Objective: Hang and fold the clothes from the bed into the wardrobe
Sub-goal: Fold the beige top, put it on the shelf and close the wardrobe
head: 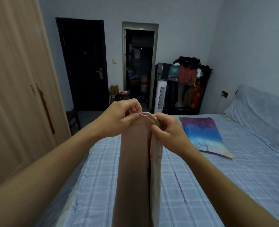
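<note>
1. Blue checked bed [201,177] below the hands; closed wardrobe [12,79] to their left.
2. Left hand [119,118] and right hand [166,128] pinch the beige garment [135,161] hanging between them.
3. Rack [205,89] beyond the right hand holds clothes [187,74].

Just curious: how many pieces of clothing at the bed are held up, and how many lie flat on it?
Held up: 1, the long beige tights, pinched by the left hand and right hand.
Lying flat on the blue checked bed: 1, the folded purple-and-blue patterned garment.
Total: 2
</note>
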`<act>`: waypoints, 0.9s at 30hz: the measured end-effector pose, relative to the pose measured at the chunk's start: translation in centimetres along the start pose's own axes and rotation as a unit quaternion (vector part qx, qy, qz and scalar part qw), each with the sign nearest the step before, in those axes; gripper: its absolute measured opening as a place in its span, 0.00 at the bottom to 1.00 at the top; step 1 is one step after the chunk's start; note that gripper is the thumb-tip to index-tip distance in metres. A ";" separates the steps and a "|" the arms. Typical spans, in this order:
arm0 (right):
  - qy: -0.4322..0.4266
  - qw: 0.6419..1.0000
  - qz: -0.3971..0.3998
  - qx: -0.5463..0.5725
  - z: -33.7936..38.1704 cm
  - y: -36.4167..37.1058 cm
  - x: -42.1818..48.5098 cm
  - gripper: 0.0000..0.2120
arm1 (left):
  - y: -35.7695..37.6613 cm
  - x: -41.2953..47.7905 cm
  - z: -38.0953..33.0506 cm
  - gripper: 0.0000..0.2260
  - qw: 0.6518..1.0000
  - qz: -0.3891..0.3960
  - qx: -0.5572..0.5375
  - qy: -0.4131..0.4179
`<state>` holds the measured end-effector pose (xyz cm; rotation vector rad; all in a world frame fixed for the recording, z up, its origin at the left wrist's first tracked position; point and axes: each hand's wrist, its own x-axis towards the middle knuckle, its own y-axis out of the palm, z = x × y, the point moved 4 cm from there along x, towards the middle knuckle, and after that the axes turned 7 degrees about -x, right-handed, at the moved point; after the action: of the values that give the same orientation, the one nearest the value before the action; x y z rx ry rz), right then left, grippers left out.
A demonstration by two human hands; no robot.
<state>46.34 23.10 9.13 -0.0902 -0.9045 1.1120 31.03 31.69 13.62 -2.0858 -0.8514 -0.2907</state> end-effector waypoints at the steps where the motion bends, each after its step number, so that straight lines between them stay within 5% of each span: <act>1: 0.000 1.000 -0.003 -0.010 -0.1 -0.1 -0.1 0.08 | 0.1 0.1 -0.1 0.03 1.000 -0.012 0.011 0.004; 4: 0.023 0.999 0.015 -0.030 -1.0 0.2 -1.0 0.13 | -0.1 0.4 -0.4 0.04 0.998 -0.051 0.027 0.023; 8: 0.050 0.997 0.009 -0.054 -2.7 0.7 -2.1 0.08 | -1.1 0.6 -0.9 0.03 0.993 -0.095 0.035 0.056; 13: 0.058 0.995 -0.013 -0.078 -3.6 -0.3 -2.1 0.14 | -1.9 -0.2 -0.3 0.03 0.992 -0.078 0.067 0.074; 20: 0.017 0.995 -0.009 -0.095 -2.5 -1.8 -1.5 0.08 | -4.3 -0.9 -0.2 0.03 0.989 -0.098 0.067 0.083; 27: -0.034 0.991 -0.012 -0.126 -1.3 -3.3 -1.8 0.02 | -4.7 -2.2 -1.3 0.12 0.993 -0.005 0.055 0.100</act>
<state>49.39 20.49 8.85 -0.2491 -1.1028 0.9785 26.36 31.55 16.32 -1.9135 -0.7409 -0.4408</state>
